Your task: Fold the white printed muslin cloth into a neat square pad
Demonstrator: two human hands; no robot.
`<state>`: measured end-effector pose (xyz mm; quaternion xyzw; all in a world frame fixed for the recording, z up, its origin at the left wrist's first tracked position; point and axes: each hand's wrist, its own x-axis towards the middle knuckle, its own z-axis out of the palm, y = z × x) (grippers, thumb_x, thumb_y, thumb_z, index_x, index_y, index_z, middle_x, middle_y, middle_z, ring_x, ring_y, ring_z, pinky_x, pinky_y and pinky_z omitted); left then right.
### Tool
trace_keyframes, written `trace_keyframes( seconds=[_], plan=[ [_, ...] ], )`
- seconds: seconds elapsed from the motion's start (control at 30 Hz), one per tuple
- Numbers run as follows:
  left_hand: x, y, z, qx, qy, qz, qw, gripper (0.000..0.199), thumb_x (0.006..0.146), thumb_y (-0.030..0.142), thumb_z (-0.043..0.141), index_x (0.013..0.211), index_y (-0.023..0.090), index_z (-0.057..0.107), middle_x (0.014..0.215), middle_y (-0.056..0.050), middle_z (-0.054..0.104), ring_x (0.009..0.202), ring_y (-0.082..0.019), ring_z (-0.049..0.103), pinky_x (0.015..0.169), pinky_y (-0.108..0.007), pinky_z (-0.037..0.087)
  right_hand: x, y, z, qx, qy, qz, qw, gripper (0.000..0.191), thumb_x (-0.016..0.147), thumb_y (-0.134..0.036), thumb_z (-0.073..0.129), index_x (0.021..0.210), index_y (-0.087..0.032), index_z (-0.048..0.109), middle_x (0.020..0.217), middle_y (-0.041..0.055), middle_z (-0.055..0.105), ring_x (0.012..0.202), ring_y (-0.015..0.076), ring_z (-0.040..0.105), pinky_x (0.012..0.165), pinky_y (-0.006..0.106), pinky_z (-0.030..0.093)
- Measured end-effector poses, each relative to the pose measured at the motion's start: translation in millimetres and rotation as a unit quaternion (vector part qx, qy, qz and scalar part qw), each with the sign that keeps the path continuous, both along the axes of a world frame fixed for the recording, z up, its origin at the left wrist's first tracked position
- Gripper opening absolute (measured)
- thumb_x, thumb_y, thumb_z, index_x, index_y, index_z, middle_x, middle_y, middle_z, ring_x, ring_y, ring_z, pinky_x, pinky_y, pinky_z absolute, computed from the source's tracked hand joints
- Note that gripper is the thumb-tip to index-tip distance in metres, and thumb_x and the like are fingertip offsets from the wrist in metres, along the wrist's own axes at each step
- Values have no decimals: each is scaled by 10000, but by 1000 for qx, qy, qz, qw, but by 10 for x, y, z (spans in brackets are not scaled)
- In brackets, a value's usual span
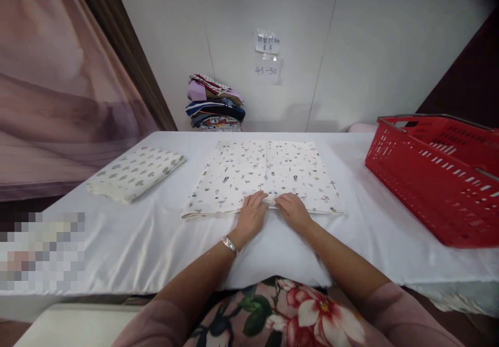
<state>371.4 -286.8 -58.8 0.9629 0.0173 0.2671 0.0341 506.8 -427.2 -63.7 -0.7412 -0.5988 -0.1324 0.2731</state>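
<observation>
A white cloth point(241, 172) with small printed figures lies folded in layers on the table, a crease running down its middle. At its near edge, my left hand point(254, 209) and my right hand point(291, 209) grip the fabric close together, on either side of the middle crease. Between them the layered edge is pinched up slightly. The fingers of both hands are bent over the cloth, with the thumbs mostly hidden. A bracelet point(230, 245) circles my left wrist.
On the left lies another folded cloth point(142, 172) with a grey-green print. A red plastic basket point(421, 196) stands at the right. Stacked folded clothes point(215, 105) rise behind the back edge of the white-covered table point(163, 253). Paper signs point(268, 71) hang on the wall.
</observation>
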Motion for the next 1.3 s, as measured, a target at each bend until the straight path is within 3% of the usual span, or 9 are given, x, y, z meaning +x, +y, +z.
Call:
trace_keyframes(
  seconds=[0.17,0.3,0.5,0.67,0.77,0.9,1.1,1.3],
  plan=[
    [38,-8,14,-25,-2,-1,1000,229,863,77,388,934,182,579,1116,-66,583,1138,-204,455,950,-386,367,-46,-44,10,-14,12,47,999,227,858,-167,461,1056,-169,574,1005,90,594,914,204,499,771,327,384],
    [51,-23,47,-35,7,1,999,235,855,75,388,921,186,584,1071,-70,589,1072,-199,484,937,-394,365,-41,-26,-25,-31,-10,21,999,211,859,-215,499,1054,-171,568,1015,93,594,924,213,493,771,334,375],
    [5,-49,78,-52,28,6,998,208,875,127,404,912,200,595,1051,-51,600,1012,-178,513,956,-405,344,-27,-9,-33,-32,-12,14,999,198,873,-109,428,951,-178,596,920,72,606,863,197,498,740,314,362],
    [-11,-38,8,-22,45,21,999,126,855,212,504,923,210,610,1196,-59,557,1099,-207,479,985,-441,308,-15,-39,-69,-31,-11,19,999,212,885,-134,402,947,-169,601,914,82,605,840,205,498,728,325,365],
    [-5,-21,-10,4,46,38,998,165,863,137,458,833,189,611,1135,-58,581,1044,-192,497,955,-407,330,1,-53,-117,-34,-20,20,999,229,875,-123,399,967,-178,602,932,84,612,859,211,511,729,327,373],
    [-35,-15,4,20,48,16,998,155,860,125,450,806,174,586,1059,-50,595,976,-182,504,883,-370,358,-26,-62,-140,-44,-37,13,998,228,870,-127,417,1010,-175,590,961,88,623,884,222,524,740,336,379],
    [-26,-4,-44,29,49,11,998,177,887,136,396,875,168,570,925,-60,605,889,-171,526,895,-373,335,-210,114,-83,-44,-83,-8,996,370,829,-101,445,1187,-168,510,1065,115,601,927,246,514,747,351,368],
    [13,10,-98,39,75,31,996,122,869,137,431,842,148,550,798,-35,596,804,-164,532,894,-374,330,-287,268,-45,-75,-54,-1,996,234,842,-102,432,1023,-166,565,890,65,608,818,202,512,705,310,348]
  ],
)
